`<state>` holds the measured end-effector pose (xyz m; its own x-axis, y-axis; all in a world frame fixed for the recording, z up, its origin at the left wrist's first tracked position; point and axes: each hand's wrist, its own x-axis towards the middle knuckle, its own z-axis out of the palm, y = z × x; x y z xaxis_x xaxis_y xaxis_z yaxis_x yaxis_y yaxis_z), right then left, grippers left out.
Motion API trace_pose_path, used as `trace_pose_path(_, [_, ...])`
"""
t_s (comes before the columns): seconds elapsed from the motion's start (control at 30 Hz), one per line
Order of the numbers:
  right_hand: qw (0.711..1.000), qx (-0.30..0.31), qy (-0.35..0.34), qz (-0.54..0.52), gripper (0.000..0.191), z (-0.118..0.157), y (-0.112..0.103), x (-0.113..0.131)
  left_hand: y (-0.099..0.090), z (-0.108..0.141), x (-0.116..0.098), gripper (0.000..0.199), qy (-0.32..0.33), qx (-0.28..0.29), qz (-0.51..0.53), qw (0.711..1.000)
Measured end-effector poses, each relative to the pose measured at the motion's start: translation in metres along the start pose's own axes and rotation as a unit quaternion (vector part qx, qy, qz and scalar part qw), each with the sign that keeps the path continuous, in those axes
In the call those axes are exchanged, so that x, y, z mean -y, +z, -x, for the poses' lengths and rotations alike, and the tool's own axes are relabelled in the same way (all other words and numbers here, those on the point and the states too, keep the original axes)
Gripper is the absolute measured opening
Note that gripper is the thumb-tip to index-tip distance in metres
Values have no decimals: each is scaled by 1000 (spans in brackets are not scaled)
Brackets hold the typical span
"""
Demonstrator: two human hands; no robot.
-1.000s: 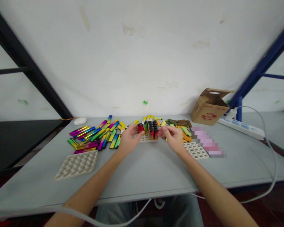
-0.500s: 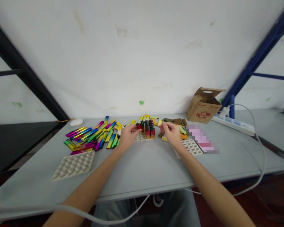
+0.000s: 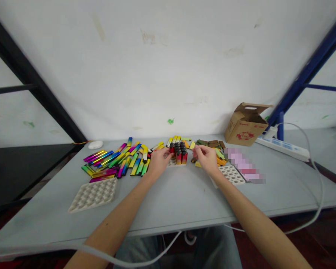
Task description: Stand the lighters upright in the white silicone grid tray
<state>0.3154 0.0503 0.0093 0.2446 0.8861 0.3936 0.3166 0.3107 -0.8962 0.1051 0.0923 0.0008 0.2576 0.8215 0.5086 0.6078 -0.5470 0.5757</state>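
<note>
In the middle of the table, several upright lighter-shaped sticks (image 3: 182,153) with black tops and red-to-yellow bodies stand close together in a pale moulded tray (image 3: 172,163) with holes. At their left side, my left hand (image 3: 158,162) is closed around a similar red, black-topped stick (image 3: 172,148), which is upright against the group. My fingers hide its lower part, so I cannot tell how deep it sits. To the right of the group, apart from it, my right hand (image 3: 207,157) is closed in a pinch. Whatever its fingertips hold, if anything, is too small to make out.
Loose shiny multicoloured sticks (image 3: 109,160) lie heaped on the left. A second tray (image 3: 93,195) is in front of them, and another holed tray (image 3: 232,175) lies under my right forearm. Brown and green sticks (image 3: 210,143), a cardboard box (image 3: 245,129) and a power strip (image 3: 282,146) are at right.
My left hand has brought the red stick rightward against the standing group, and it is now more upright. My right hand keeps its pinch nearby. The whole view has shifted slightly.
</note>
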Motion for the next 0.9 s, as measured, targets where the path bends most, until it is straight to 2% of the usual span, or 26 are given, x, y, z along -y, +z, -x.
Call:
trace_pose_path(0.23, [1000, 8, -10, 12, 40, 2, -1, 2, -4, -2, -2, 9, 9, 10, -51, 999])
trace_pose_path(0.37, [1000, 9, -8, 15, 41, 1, -2, 2, -12, 1, -5, 12, 21, 20, -29, 999])
trace_pose_path(0.5, [1000, 4, -1, 11, 42, 0, -3, 1, -22, 12, -14, 10, 24, 77, 6, 997])
trace_pose_path(0.63, [1000, 12, -5, 10, 43, -1, -3, -1, -24, 19, -20, 11, 10, 82, 41, 996])
trace_pose_path(0.9, [1000, 19, -2, 17, 41, 1, -2, 2, -27, 14, -18, 19, 33, 111, -43, 992])
